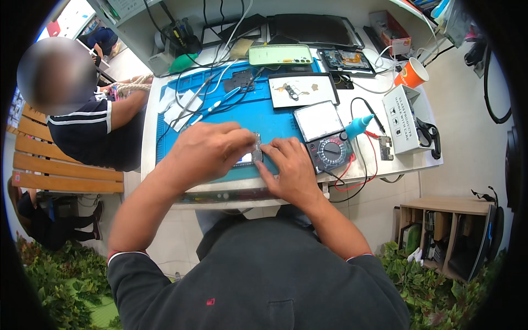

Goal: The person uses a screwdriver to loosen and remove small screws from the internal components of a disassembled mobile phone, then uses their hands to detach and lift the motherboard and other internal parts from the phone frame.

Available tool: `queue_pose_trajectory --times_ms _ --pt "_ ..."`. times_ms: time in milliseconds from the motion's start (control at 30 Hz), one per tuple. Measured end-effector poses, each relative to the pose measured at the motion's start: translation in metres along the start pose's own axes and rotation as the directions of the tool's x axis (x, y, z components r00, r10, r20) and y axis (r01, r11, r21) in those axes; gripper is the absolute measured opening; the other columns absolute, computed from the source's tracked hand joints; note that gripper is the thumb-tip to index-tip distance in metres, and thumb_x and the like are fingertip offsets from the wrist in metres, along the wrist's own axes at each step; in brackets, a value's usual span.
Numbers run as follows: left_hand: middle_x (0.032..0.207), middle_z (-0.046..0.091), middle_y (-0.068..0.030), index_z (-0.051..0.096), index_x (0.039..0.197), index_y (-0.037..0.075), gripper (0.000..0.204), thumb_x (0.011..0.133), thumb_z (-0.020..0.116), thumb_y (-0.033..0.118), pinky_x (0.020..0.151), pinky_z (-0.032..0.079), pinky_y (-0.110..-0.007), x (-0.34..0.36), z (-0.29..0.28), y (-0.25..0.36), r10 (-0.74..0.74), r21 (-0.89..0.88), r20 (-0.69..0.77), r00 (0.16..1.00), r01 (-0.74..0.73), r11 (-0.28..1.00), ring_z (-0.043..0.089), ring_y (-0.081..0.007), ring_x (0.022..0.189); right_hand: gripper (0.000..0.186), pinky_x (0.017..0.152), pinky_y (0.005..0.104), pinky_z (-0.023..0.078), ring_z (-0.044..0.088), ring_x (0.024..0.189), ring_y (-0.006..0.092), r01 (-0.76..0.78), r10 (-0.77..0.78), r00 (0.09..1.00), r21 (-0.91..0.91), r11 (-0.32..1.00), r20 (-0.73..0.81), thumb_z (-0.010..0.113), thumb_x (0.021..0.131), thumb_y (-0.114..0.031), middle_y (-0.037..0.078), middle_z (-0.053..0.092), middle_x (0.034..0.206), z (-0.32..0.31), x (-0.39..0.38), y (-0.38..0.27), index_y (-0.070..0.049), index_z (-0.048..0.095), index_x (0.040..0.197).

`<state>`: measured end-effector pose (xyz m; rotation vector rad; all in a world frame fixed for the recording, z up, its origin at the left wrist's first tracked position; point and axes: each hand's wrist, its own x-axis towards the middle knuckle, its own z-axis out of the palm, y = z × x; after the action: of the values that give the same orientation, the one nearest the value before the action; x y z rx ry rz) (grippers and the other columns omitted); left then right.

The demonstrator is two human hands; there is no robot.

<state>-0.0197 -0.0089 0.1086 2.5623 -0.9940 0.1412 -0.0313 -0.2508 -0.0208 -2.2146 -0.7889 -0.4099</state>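
Note:
An opened phone [257, 157] with bare grey and silver inner parts lies on the blue work mat [278, 122], close to the table's front edge. My left hand [215, 147] is over its left side, fingers pinched together; whatever is between the fingertips is hidden. On the other side, my right hand [292, 169] grips the phone's right edge between thumb and index finger. Just right of that hand sits an analog multimeter [330, 149] with its white lid [319, 122] raised. A teal bottle [358, 125] with a pointed tip is beside the meter.
Behind my hands are a parts tray [304, 91], a green phone case [280, 54], a blue-white brush [221, 102] and tangled cables. A white box [406, 121] holding scissors [428, 136] and an orange cup [411, 73] stand at right. Another person [93, 121] sits at left.

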Motion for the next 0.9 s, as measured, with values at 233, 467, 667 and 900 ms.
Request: queue_pose_trajectory --times_ms 233,467,667,900 --pt "0.098 0.074 -0.0085 0.081 0.138 0.017 0.040 0.099 0.085 0.009 0.078 0.061 -0.045 0.007 -0.002 0.004 -0.153 0.013 0.095 0.984 0.152 0.988 0.077 -0.0336 0.091 0.036 0.095 0.0475 0.052 0.065 0.112 0.0348 0.010 -0.010 1.000 0.014 1.000 -0.015 0.088 0.095 -0.016 0.014 0.072 0.119 0.000 -0.001 0.000 0.000 0.078 0.126" --pt "0.098 0.077 -0.0094 0.085 0.131 0.015 0.033 0.099 0.084 0.006 0.077 0.060 -0.046 0.003 0.008 0.008 -0.204 -0.047 -0.028 0.979 0.202 0.978 0.077 -0.0342 0.088 0.036 0.095 0.0477 0.052 0.065 0.113 0.0345 0.020 -0.020 1.000 0.019 1.000 -0.009 0.087 0.096 -0.017 0.014 0.072 0.119 0.002 -0.001 0.000 0.000 0.078 0.126" --pt "0.099 0.077 -0.0097 0.084 0.129 0.013 0.033 0.098 0.083 0.002 0.081 0.060 -0.044 0.003 -0.003 0.019 -0.176 -0.152 0.043 0.983 0.181 0.972 0.077 -0.0346 0.096 0.037 0.095 0.0480 0.052 0.065 0.113 0.0337 0.018 -0.018 1.000 0.012 1.000 -0.001 0.087 0.097 -0.017 0.013 0.073 0.120 0.001 0.000 -0.001 -0.001 0.078 0.129" --pt "0.099 0.073 -0.0111 0.086 0.128 0.012 0.026 0.102 0.085 0.012 0.080 0.059 -0.047 0.000 -0.006 0.000 -0.106 -0.094 0.100 0.989 0.115 0.989 0.076 -0.0357 0.091 0.038 0.095 0.0482 0.052 0.066 0.113 0.0334 0.010 -0.010 1.000 0.006 1.000 0.017 0.088 0.096 -0.017 0.013 0.073 0.120 0.000 0.001 -0.002 -0.001 0.078 0.129"
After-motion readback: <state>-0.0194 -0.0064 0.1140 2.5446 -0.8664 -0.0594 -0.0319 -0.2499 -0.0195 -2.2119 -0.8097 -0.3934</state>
